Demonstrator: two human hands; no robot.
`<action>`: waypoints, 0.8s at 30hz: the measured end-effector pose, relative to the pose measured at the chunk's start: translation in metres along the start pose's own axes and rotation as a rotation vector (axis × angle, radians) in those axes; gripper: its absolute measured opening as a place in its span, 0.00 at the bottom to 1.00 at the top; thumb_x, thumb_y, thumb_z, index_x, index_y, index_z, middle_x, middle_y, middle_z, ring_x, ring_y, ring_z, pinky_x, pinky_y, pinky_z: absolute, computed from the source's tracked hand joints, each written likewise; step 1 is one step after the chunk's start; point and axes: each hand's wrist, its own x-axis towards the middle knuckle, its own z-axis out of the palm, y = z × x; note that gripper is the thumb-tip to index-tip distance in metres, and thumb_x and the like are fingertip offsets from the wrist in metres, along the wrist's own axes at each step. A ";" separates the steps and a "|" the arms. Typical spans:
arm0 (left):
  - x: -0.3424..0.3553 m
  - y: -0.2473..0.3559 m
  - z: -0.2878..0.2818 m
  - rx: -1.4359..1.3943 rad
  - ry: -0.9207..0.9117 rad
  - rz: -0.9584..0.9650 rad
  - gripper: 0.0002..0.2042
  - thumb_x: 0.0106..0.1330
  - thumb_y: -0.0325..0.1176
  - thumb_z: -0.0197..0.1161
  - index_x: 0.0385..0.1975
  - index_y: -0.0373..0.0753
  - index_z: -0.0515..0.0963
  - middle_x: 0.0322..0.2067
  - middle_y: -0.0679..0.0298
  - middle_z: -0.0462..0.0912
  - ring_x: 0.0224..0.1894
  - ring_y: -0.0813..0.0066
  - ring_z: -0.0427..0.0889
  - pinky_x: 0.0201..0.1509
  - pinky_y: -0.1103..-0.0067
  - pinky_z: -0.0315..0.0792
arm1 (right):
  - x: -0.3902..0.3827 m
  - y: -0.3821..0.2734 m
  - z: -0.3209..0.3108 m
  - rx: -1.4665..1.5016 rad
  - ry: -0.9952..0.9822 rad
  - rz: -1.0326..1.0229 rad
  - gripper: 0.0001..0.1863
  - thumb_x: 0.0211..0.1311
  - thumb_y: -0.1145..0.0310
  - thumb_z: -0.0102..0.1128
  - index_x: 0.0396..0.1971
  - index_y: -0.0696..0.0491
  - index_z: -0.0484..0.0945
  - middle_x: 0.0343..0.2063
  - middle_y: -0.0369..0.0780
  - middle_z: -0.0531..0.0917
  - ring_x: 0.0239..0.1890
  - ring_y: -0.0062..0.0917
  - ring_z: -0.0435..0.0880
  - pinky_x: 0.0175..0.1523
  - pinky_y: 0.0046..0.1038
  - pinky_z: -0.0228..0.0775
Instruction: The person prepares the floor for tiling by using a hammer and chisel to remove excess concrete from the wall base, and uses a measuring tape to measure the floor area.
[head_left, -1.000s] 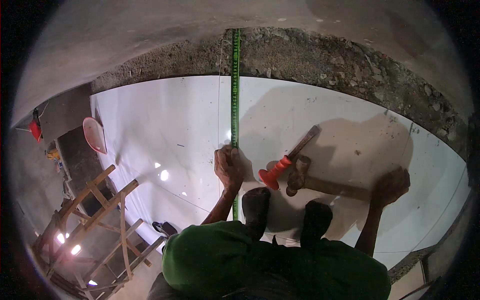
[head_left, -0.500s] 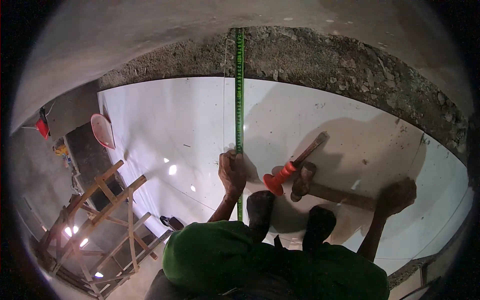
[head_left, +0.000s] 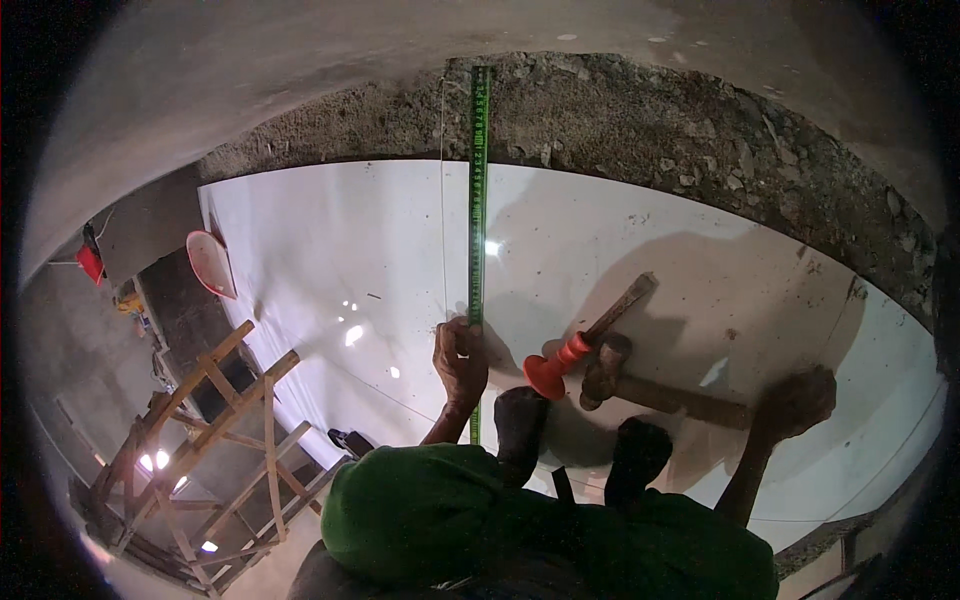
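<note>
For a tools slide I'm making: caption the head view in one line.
Left hand on a green measuring tape over white flooring, with a red-handled chisel and a hammer nearby.

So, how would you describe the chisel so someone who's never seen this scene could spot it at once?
On the large white surface, find the green tape measure running down it. Right of the tape in the picture, beside the head of the brown hammer, lies the chisel. Unlike the hammer, it has a bright red flanged grip.
</note>
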 end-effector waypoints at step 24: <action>0.017 0.026 -0.003 -0.021 0.000 -0.091 0.06 0.74 0.31 0.62 0.44 0.37 0.78 0.32 0.61 0.84 0.34 0.74 0.83 0.37 0.76 0.77 | 0.000 0.002 -0.005 -0.309 -0.231 -0.032 0.22 0.82 0.56 0.45 0.59 0.57 0.78 0.59 0.51 0.80 0.62 0.48 0.76 0.65 0.50 0.67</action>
